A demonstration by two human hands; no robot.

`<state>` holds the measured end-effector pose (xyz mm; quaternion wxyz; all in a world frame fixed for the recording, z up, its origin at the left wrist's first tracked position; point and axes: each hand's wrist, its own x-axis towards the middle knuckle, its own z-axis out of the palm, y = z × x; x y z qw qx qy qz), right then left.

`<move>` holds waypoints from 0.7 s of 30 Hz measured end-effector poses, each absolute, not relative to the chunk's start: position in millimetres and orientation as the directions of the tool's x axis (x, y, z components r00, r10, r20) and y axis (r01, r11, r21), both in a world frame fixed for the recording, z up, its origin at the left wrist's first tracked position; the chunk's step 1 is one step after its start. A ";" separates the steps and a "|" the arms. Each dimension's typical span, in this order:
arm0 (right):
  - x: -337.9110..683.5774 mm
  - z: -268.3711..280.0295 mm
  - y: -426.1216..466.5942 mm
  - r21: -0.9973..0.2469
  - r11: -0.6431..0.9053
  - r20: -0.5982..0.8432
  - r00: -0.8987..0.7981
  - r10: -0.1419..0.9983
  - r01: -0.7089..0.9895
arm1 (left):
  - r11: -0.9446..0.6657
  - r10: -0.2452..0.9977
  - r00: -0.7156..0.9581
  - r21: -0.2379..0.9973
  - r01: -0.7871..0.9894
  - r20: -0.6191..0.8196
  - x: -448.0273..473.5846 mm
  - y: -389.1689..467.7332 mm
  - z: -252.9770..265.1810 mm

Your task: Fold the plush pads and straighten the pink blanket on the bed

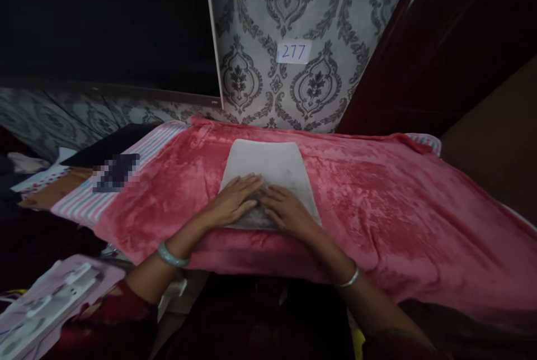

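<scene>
The tabletop [419, 209] is draped in a pink-red plush blanket [155, 198], creased toward the right, its near edge hanging down. A striped cloth [79, 203] shows from beneath along the left end and at the far right corner. A grey sheet [264, 156] lies flat on the blanket. A dark item [121, 171], apparently flat but blurred, rests on the stripes.

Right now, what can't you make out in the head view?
In the head view:
Grey sheet: the patch under the left hand and right hand is covered by them.
Dark item at left: blurred out by pixelation.
Screen: top and left side cut off by the picture's edges; logo too small to read.
</scene>
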<state>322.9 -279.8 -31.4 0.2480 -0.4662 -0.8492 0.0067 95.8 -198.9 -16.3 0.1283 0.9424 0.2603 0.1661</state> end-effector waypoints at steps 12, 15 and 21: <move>313.7 -40.9 -282.8 -0.270 0.607 0.266 -0.548 0.793 0.747 | -0.895 0.288 0.957 0.362 0.261 0.022 118.4 -163.5 -22.0; 314.1 -38.7 -283.0 -0.308 0.574 0.198 -0.539 0.818 0.758 | -0.931 0.252 0.968 0.276 0.239 0.010 140.8 -130.3 -21.2; 315.8 -34.5 -281.8 -0.344 0.556 0.123 -0.550 0.826 0.757 | -0.907 0.397 0.918 0.140 0.396 -0.020 174.7 -57.7 -19.9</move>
